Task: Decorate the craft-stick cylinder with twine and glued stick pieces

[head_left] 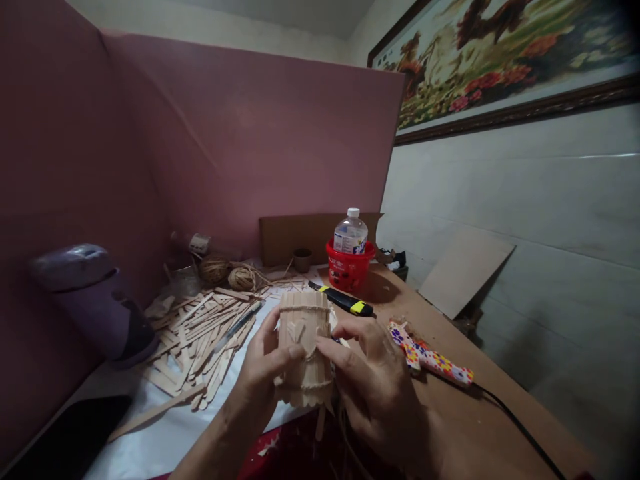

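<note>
Left hand (263, 357) grasps slatted wooden cylinder (303, 370), in front and left of red bucket (347, 272). Right hand (373, 373) curled, fingertips at cylinder's face near heart cutout (296, 331); pinch unclear. Probably best: brace cylinder, press lightly.

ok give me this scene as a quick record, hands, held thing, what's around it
left hand: holds the wooden cylinder, thumb on its front
right hand: fingers at the cylinder's right side; exact grip unclear
cylinder decoration: heart on front, twine bands near both ends
left: loose sticks
beyond: twine balls, cutter, red tub holding bottle
right: floral glue gun, cord attached
</note>
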Tool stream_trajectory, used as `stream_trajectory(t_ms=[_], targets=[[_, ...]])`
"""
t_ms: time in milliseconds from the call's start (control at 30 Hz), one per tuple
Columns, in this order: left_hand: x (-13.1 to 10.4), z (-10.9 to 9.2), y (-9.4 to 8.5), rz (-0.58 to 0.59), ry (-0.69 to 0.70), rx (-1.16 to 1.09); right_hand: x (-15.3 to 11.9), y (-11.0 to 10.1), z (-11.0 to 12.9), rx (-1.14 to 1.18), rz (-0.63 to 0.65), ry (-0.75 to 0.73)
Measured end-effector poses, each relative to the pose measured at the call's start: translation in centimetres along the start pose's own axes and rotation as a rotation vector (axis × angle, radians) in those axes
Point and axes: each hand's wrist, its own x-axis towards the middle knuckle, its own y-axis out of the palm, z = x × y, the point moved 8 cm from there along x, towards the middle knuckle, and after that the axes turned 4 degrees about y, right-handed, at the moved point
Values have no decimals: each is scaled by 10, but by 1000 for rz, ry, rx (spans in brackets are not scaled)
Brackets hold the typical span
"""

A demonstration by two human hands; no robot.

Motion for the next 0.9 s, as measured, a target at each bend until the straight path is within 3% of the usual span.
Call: stream_trajectory(t_ms=[467,900], targets=[[1,5,-3,-60,-21,-32,-7,3,18,-290,-44,-197],[-1,12,3,-25,-147,-21,-6,2,14,-320,-54,-156]])
